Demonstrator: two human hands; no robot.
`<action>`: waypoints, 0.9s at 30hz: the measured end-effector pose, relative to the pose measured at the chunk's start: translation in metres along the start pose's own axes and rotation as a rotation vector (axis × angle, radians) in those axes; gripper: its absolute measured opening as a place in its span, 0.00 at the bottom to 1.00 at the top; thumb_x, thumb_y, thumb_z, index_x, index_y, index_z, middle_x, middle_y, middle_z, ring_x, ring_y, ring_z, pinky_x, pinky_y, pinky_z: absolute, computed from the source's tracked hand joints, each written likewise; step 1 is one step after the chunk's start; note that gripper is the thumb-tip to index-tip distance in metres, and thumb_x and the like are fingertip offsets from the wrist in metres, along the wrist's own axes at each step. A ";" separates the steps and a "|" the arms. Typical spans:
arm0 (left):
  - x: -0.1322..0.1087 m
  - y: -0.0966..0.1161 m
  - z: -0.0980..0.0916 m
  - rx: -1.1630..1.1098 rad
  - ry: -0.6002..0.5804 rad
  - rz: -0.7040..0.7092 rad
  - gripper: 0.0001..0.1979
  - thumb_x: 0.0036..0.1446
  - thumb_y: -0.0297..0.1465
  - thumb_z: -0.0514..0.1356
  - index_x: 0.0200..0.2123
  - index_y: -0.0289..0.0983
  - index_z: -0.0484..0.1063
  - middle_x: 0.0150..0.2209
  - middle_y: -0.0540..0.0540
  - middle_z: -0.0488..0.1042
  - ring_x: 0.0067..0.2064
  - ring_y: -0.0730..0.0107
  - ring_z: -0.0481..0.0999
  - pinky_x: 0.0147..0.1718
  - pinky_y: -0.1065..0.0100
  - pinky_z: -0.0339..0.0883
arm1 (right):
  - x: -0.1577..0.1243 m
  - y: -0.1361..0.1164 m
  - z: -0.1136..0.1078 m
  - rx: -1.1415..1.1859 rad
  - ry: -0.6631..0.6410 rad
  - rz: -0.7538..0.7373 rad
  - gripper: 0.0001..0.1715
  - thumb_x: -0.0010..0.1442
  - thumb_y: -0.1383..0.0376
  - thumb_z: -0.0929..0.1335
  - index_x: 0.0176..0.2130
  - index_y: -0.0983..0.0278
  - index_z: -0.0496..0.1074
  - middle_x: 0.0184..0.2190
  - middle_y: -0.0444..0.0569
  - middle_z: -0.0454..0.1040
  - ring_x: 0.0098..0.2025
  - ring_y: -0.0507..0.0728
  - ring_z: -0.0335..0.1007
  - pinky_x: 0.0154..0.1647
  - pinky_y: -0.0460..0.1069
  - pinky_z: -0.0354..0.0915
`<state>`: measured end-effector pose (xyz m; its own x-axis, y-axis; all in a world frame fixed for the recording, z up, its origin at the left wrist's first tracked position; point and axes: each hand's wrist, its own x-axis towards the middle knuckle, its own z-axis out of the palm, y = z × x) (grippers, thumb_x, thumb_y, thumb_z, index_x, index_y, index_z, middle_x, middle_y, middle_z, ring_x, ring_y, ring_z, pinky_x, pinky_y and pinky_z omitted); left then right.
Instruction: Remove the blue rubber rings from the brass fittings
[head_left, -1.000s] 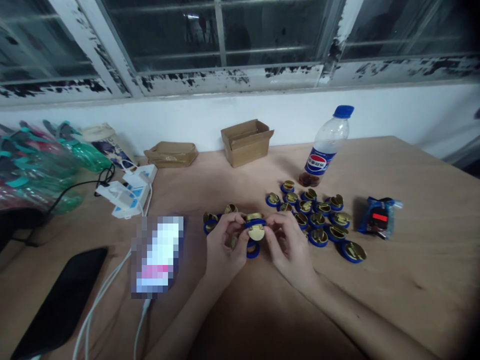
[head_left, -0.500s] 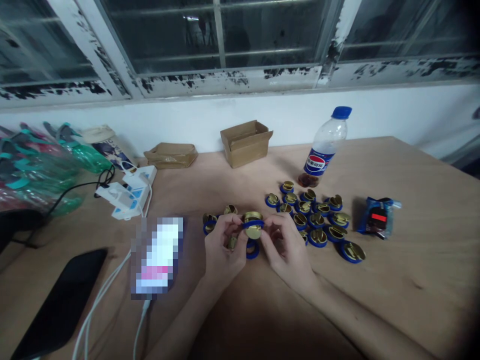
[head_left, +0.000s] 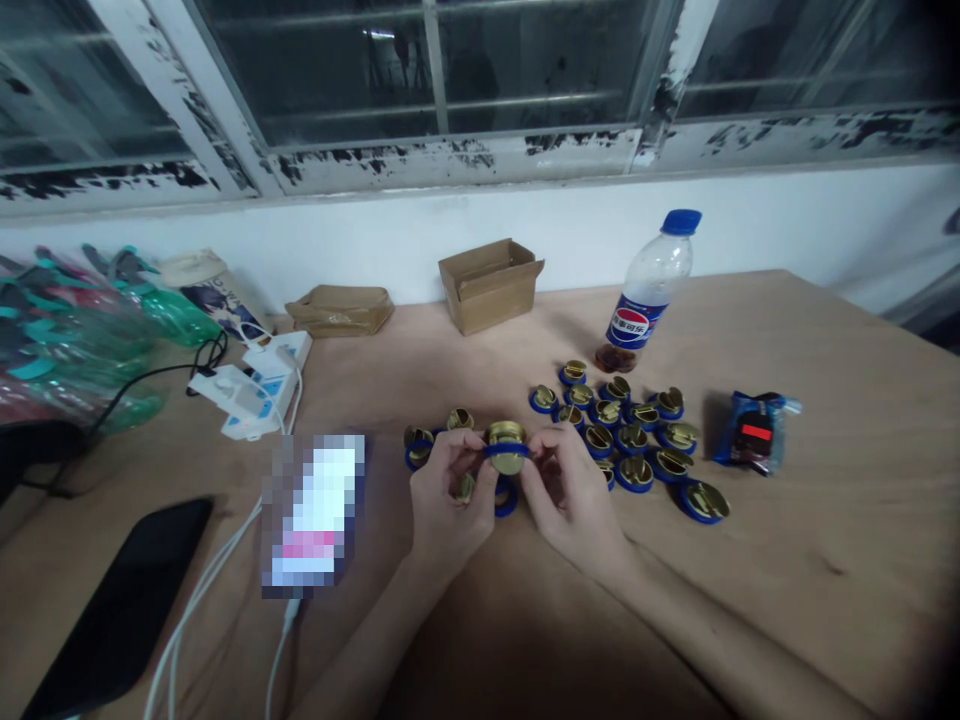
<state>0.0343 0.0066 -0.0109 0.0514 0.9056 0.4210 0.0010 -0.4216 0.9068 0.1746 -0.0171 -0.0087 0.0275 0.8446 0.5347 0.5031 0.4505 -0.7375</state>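
Under a dark window (head_left: 510, 75), a wooden table (head_left: 825, 600) holds blue-ringed gold lids (head_left: 634, 472) and a bottle (head_left: 641, 295). Left hand (head_left: 450, 505) and right hand (head_left: 577, 505) pinch one gold cap (head_left: 506, 433) (a blue band (head_left: 507, 452) crosses its front) between them, nearer than the bottle.

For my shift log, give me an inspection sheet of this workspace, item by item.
Surface: brown wooden table, items spread across it.
Job's things: round gold metal piece with blue ring, held; similar pieces on the table.
Clutter: transparent plastic bottle with blue cap, open brown cardboard box.
Hands: left hand and right hand pinch the held piece.
Cables: white cables and black cable on the table.
Surroundings: white wall, dark window with patchy frame.
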 end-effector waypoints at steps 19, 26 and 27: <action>0.015 0.011 -0.004 -0.357 0.018 -0.373 0.12 0.49 0.30 0.67 0.34 0.39 0.67 0.34 0.52 0.77 0.37 0.74 0.76 0.38 0.73 0.69 | 0.002 0.003 -0.006 -0.085 -0.071 -0.141 0.06 0.63 0.71 0.62 0.41 0.61 0.60 0.37 0.48 0.65 0.38 0.55 0.65 0.36 0.50 0.65; 0.017 0.022 -0.010 -0.323 -0.045 -0.377 0.15 0.54 0.32 0.64 0.44 0.39 0.66 0.48 0.41 0.77 0.50 0.61 0.76 0.44 0.62 0.72 | 0.002 0.002 -0.006 -0.069 -0.086 -0.148 0.06 0.63 0.70 0.61 0.42 0.61 0.61 0.36 0.48 0.66 0.36 0.54 0.65 0.36 0.50 0.66; 0.018 0.022 -0.011 -0.340 -0.065 -0.369 0.16 0.54 0.32 0.64 0.46 0.39 0.65 0.50 0.40 0.76 0.52 0.59 0.75 0.46 0.61 0.72 | 0.002 0.002 -0.006 -0.071 -0.088 -0.152 0.06 0.63 0.70 0.62 0.42 0.61 0.61 0.36 0.48 0.66 0.36 0.54 0.65 0.35 0.50 0.65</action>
<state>0.0238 0.0137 0.0171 0.1709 0.9822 0.0783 -0.2935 -0.0251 0.9556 0.1806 -0.0163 -0.0062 -0.1276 0.7919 0.5971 0.5554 0.5559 -0.6186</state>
